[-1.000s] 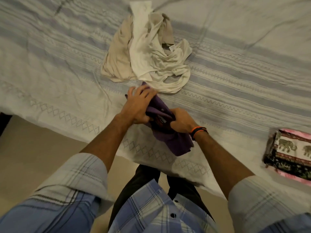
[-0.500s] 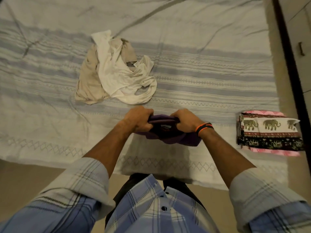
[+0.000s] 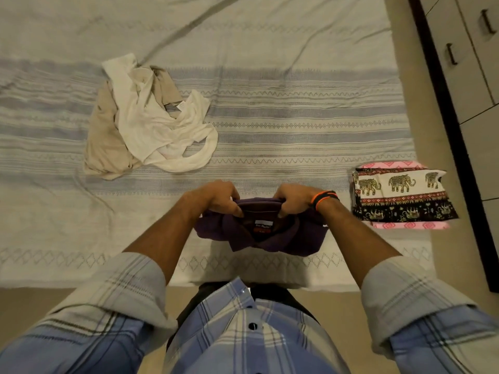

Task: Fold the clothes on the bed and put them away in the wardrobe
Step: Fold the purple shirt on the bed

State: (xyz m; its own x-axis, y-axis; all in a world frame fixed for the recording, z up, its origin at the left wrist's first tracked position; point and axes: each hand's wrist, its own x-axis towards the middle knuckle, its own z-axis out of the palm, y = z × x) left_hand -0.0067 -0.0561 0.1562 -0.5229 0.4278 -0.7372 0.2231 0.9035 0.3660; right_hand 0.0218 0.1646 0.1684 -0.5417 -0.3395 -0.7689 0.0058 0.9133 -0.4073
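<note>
The left hand [image 3: 213, 198] and the right hand [image 3: 295, 198] each grip the far edge of a partly folded dark purple collared shirt [image 3: 259, 234], held just above the near edge of the bed [image 3: 297, 103] with its pale striped sheet. To the right, near the wardrobe [image 3: 467, 49], a folded elephant-print cloth on pink fabric [image 3: 399, 195] looks finished. Farther left, a crumpled heap of white and beige garments [image 3: 140, 122] remains unfolded, and nothing appears put away yet.
</note>
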